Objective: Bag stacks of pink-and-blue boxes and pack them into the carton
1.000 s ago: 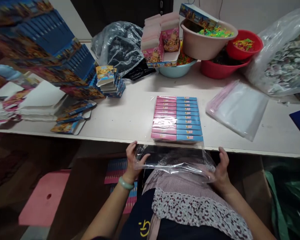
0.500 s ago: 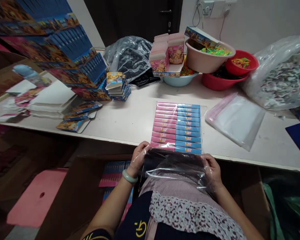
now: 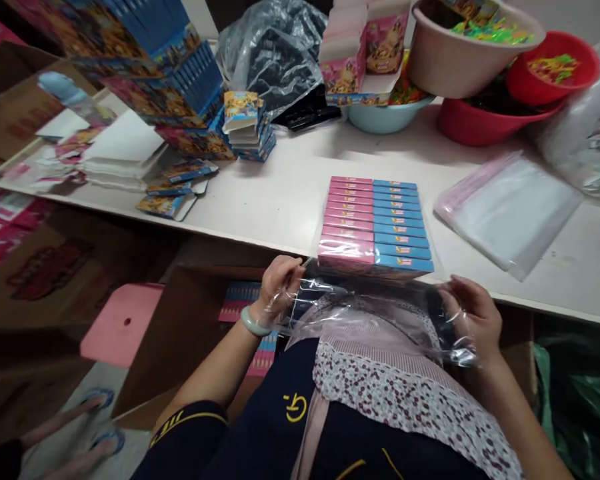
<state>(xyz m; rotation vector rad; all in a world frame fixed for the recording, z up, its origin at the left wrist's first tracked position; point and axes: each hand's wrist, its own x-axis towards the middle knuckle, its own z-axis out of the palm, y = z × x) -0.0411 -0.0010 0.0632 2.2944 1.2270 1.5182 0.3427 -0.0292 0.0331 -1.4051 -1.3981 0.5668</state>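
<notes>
Now left hand (image 3: 279,285) has shifted outward, pinching the clear crinkly bag (image 3: 375,307) mouth; the flat pink-and-blue box block (image 3: 375,223) sits at the near table (image 3: 280,193) edge, partly sleeved. Right hand (image 3: 473,317) has also spread wider, pinching glossy film. Mouth looks stretched open.

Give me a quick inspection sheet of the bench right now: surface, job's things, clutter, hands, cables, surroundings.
Surface: white table, crowded along the back.
Job's things: block of pink and blue boxes at the front edge; clear bag stretched below it.
Clutter: stack of clear bags, basins of bright bits, box stacks, grey plastic bag, flat cartons.
Hands: left hand and right hand each pinch a bag edge.
Cables: nothing seen.
Surroundings: pink stool, cardboard carton under the table, another person's sandalled feet at lower left.
</notes>
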